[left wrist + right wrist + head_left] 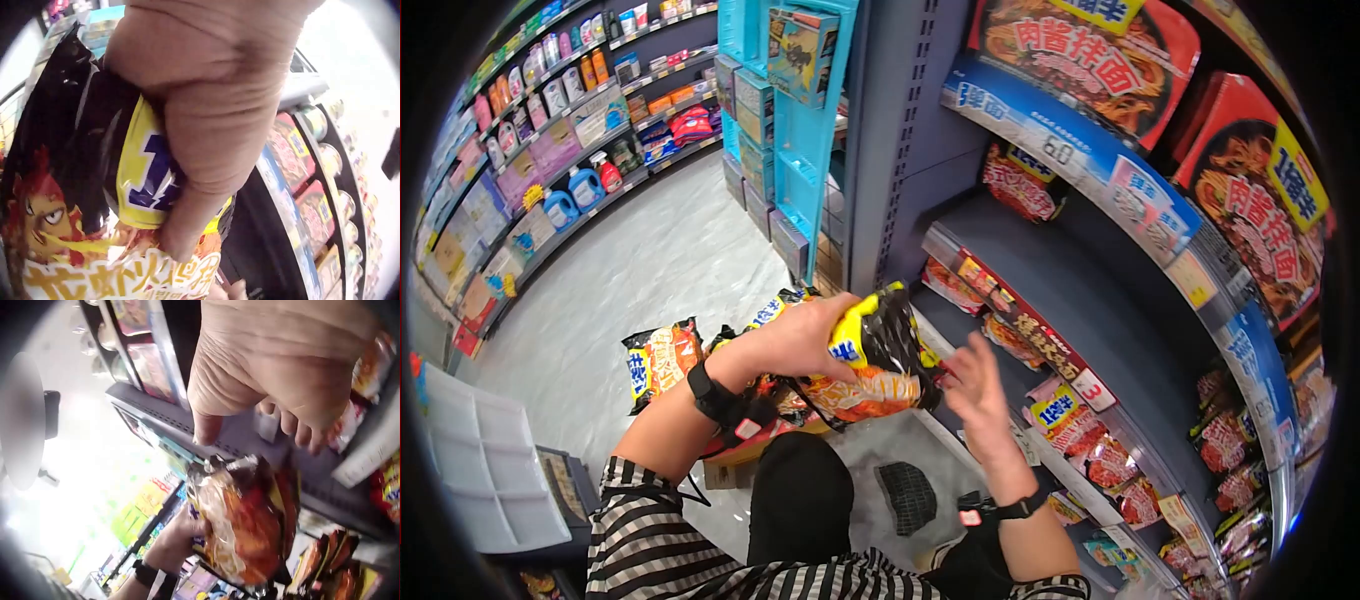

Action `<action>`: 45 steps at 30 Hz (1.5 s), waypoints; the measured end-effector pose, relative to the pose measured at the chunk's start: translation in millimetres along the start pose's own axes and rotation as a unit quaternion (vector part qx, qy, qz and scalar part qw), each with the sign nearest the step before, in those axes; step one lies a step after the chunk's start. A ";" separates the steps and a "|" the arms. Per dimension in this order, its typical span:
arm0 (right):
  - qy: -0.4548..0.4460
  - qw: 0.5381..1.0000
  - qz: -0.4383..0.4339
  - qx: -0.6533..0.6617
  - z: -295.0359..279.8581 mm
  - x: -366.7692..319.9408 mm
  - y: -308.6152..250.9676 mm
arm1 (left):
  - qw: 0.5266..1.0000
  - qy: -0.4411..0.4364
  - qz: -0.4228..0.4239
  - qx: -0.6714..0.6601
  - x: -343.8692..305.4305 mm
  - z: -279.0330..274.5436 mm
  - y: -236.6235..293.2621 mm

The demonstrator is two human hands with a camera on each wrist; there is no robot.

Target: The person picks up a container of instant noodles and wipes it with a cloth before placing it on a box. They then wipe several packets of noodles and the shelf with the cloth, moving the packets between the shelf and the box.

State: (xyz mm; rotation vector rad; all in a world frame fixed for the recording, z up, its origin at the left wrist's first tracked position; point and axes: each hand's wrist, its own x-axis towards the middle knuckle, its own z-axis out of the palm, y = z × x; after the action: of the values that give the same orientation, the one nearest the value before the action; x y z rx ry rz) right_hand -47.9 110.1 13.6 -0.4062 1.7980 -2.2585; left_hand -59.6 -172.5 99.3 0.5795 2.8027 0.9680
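Observation:
A black-and-yellow instant noodle pack is held up in front of the person by the left hand. The left thumb lies across the printed front of the pack in the left wrist view, near the yellow label. Close to the pack's other end is the right hand, its fingers spread and nothing in its grasp. In the right wrist view the right hand is above the pack, with a gap between them. Below and left of the held pack lie more noodle packs.
A shelf unit with a dark shelf board stands on the right, with boxed noodles above and bagged noodles below. A price rail edges the lower shelf. A black mat-like grid lies on the floor. A blue display rack stands ahead.

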 end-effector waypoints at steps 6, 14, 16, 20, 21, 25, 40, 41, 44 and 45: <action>-0.045 0.946 -0.069 -0.314 11.5 -34.1 -49.6 | 0.975 -0.009 0.210 0.073 12.3 30.1 75.4; 0.101 0.995 -0.017 -0.006 -7.4 -55.9 -21.1 | 0.982 0.019 0.174 0.069 26.1 38.3 97.3; 0.155 0.983 0.016 0.099 -14.6 -62.1 -17.4 | 0.974 0.168 0.148 -0.037 16.6 40.8 89.4; 0.199 0.970 -0.004 0.141 -23.1 -73.4 -18.4 | 0.901 0.069 0.022 -0.427 3.9 97.1 57.8; 0.200 0.970 -0.003 0.141 -22.4 -75.1 -18.5 | 0.891 0.023 0.071 -0.449 2.6 109.1 66.7; 0.144 0.984 -0.059 0.088 -28.3 -79.6 -18.6 | 0.888 0.063 0.046 -0.454 -1.7 138.8 79.6; 0.030 0.991 -0.025 -0.130 -57.9 -86.9 -37.4 | 0.879 0.250 0.190 -0.358 20.6 170.4 65.6; 0.026 0.993 0.009 -0.111 -60.4 -87.3 -32.6 | 0.883 0.225 0.165 -0.377 20.9 171.8 64.1; 0.078 0.991 -0.008 -0.109 -60.4 -89.5 -24.2 | 0.823 0.090 -0.001 -0.560 25.9 160.6 74.3; 0.107 0.990 -0.025 -0.083 -58.4 -88.3 -19.2 | 0.805 0.052 -0.085 -0.585 30.1 160.4 71.0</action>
State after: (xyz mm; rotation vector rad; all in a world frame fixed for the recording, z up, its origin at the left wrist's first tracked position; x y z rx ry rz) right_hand 14.2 198.0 13.4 -0.2466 2.1144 -2.2682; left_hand -27.3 -18.1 16.9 0.0673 1.6679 2.3236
